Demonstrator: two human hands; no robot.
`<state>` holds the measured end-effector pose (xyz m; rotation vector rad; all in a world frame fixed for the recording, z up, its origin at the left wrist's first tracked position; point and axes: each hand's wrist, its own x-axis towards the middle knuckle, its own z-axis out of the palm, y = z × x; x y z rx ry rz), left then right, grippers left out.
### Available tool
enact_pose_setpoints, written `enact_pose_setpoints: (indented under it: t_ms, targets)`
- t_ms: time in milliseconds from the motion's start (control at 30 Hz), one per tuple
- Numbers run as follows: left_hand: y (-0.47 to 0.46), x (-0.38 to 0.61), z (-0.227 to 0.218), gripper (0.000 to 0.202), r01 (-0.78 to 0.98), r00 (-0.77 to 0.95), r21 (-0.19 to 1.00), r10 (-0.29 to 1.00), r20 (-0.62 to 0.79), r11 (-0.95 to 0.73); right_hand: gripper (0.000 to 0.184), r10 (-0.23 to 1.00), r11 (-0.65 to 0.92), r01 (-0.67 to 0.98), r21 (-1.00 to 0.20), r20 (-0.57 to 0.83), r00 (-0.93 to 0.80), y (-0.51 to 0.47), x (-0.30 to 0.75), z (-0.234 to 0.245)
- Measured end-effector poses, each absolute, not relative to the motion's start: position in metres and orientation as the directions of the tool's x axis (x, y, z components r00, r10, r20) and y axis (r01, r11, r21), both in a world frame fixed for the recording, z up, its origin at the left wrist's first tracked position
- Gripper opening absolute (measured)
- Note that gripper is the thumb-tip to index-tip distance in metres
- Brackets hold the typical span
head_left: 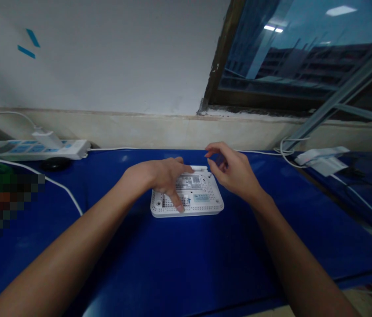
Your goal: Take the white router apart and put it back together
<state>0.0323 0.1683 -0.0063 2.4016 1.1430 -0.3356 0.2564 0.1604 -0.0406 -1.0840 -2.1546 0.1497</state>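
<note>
A white router-like box [202, 207] lies flat on the blue table, its vented underside with printed labels facing up. My left hand [169, 176] spans its left half. The thumb presses near the front edge and a finger reaches to the back edge, holding the box between them. My right hand [230, 169] hovers at the box's back right corner, fingers curled. A small gap shows between thumb and index fingertip, and I see nothing in it. The other right fingers are partly hidden behind the thumb.
A white power strip [74, 149] with a plugged-in adapter [48, 138] lies at the back left, a black rounded object [56, 164] before it. White cables run along the wall. A white packet-like item [324, 160] sits at the right by a metal frame [334, 103].
</note>
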Motion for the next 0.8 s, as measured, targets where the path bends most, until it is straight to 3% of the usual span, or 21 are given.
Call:
enact_pose_setpoints:
  t_ms: [100, 267, 500, 667, 800]
  targets:
    - [0.1681, 0.0322, -0.0059, 0.105, 0.776, 0.63, 0.296, 0.665, -0.402, -0.557, 0.046, 0.733, 0.654, 0.646, -0.393, 0.541, -0.413, 0.158, 0.2564, -0.0386]
    - [0.1689, 0.0332, -0.0063, 0.106, 0.775, 0.631, 0.277, 0.663, -0.403, -0.568, 0.025, 0.743, 0.634, 0.672, -0.382, 0.542, -0.393, 0.1583, 0.2572, -0.0387]
    - [0.1659, 0.0354, -0.0012, 0.106, 0.792, 0.607, 0.258, 0.67, -0.427, -0.553, 0.039, 0.734, 0.653, 0.657, -0.376, 0.529, -0.427, 0.1591, 0.2574, -0.0404]
    - [0.1663, 0.0348, -0.0026, 0.109, 0.797, 0.601, 0.257, 0.675, -0.427, -0.547, 0.016, 0.748, 0.634, 0.672, -0.384, 0.526, -0.405, 0.1625, 0.2589, -0.0426]
    - [0.1667, 0.0349, -0.0028, 0.114, 0.796, 0.603, 0.271, 0.671, -0.43, -0.541, 0.03, 0.737, 0.653, 0.635, -0.413, 0.539, -0.407, 0.1612, 0.2587, -0.0423]
